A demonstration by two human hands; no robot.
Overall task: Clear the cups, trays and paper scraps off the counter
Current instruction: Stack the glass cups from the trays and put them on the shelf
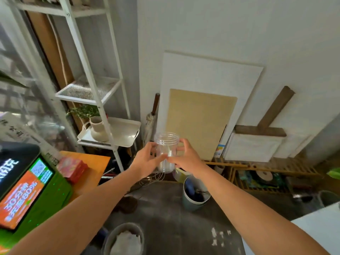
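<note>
Together, left hand point(147, 159) and right hand point(187, 159) clasp the clear cup point(166, 152).

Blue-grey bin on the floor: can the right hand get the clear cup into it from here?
Probably yes. The blue-grey bin stands open-topped just below the right hand, with nothing between them. Both hands hold the clear cup, so the left hand must release first.

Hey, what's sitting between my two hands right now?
A clear plastic cup, upright, gripped by the left hand and the right hand from either side, seen in the head view.
</note>
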